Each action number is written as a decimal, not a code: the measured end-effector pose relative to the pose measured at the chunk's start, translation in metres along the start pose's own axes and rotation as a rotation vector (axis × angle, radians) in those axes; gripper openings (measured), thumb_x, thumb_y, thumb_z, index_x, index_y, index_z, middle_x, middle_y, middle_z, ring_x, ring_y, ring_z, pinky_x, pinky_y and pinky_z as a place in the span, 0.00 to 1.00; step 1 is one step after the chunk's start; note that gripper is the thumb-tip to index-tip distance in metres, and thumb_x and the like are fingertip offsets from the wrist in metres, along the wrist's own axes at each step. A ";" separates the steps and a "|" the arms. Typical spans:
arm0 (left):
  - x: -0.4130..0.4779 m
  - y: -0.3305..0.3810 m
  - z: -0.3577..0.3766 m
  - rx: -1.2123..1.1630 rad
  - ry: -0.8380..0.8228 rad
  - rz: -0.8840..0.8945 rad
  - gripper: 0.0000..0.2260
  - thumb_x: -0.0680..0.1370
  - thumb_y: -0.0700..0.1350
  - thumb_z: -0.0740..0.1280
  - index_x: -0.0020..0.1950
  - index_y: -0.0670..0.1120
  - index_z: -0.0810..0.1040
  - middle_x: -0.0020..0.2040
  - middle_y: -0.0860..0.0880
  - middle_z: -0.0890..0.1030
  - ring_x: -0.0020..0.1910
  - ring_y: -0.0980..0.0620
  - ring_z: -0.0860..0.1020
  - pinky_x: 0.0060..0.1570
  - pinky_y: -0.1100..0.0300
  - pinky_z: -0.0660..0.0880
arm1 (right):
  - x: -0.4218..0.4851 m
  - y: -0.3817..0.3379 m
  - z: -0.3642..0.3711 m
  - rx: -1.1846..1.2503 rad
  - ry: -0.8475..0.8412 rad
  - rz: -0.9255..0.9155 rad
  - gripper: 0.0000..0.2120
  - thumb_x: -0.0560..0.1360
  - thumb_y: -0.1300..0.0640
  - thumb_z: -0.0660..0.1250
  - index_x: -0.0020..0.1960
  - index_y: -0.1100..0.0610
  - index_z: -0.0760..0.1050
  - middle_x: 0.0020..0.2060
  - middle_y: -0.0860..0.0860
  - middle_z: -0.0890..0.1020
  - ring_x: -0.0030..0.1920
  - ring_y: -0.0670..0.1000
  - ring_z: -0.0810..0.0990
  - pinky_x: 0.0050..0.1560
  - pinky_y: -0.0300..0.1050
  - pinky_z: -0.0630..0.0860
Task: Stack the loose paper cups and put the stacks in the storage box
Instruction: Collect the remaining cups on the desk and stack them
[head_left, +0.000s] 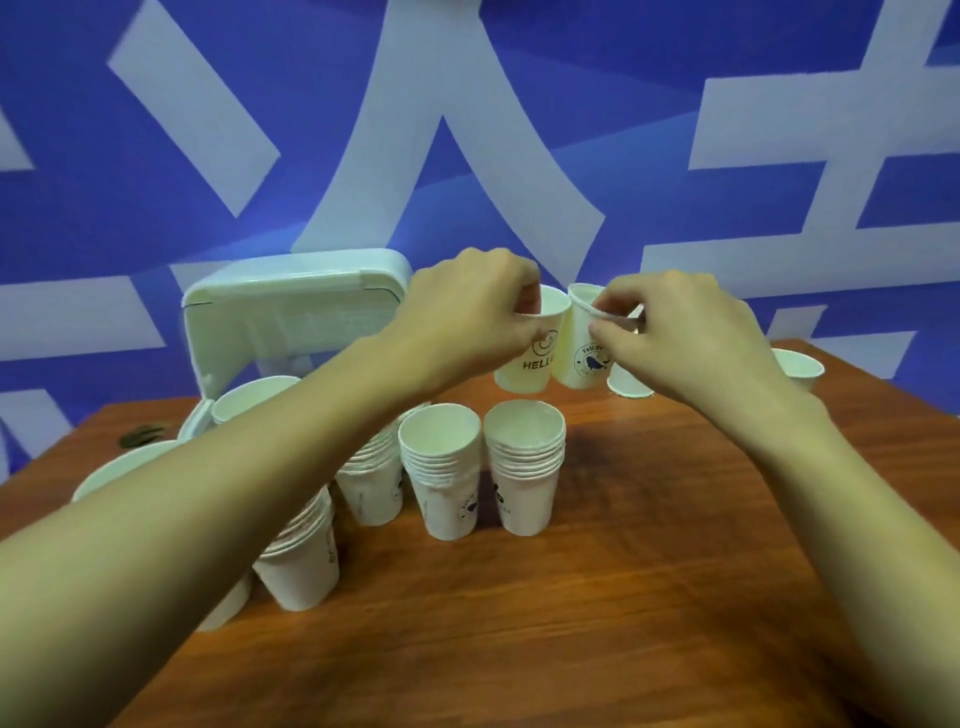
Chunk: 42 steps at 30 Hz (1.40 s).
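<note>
Two held cups (524, 364), two loose cups (797, 366), at least four stacks (524, 467), one storage box (291, 312).

Left hand (467, 312): pinches HELLO cup (530, 358) rim, held aloft.
Right hand (675, 338): pinches whale-logo cup (579, 353), tilted, touching it.
Table (649, 571): cup stacks (524, 473).
Storage box (291, 312): lid up.

Bare left forearm (234, 493), bare right forearm (831, 493), unadorned left hand (467, 312), right hand (680, 332), slim fingers (609, 332)
</note>
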<state>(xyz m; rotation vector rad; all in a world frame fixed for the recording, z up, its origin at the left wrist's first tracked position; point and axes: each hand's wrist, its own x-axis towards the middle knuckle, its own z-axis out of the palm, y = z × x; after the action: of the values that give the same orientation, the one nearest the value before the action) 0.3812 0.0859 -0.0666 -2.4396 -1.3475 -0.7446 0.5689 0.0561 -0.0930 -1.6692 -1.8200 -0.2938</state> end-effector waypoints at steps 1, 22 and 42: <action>-0.005 -0.004 -0.005 -0.007 0.030 -0.004 0.07 0.74 0.55 0.67 0.45 0.53 0.77 0.44 0.55 0.81 0.45 0.49 0.77 0.38 0.57 0.69 | -0.001 -0.003 0.000 0.079 0.004 0.004 0.07 0.75 0.48 0.66 0.50 0.45 0.82 0.40 0.42 0.82 0.47 0.53 0.80 0.39 0.47 0.72; -0.086 -0.039 -0.013 -0.010 -0.017 -0.113 0.08 0.74 0.59 0.65 0.45 0.56 0.76 0.37 0.57 0.79 0.42 0.52 0.78 0.39 0.53 0.76 | -0.017 -0.030 -0.003 0.205 -0.260 -0.098 0.03 0.73 0.48 0.69 0.44 0.41 0.82 0.37 0.35 0.80 0.43 0.39 0.78 0.43 0.47 0.78; -0.090 -0.034 0.011 0.184 -0.254 -0.012 0.14 0.81 0.58 0.57 0.41 0.54 0.73 0.39 0.51 0.77 0.40 0.50 0.73 0.35 0.57 0.62 | -0.026 -0.042 0.021 0.015 -0.457 -0.161 0.10 0.76 0.41 0.66 0.47 0.43 0.83 0.45 0.41 0.84 0.49 0.46 0.81 0.50 0.49 0.80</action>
<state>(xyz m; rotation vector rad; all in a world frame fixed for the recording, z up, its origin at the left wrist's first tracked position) 0.3161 0.0455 -0.1258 -2.4413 -1.4481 -0.3030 0.5225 0.0400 -0.1142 -1.6781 -2.2887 0.0427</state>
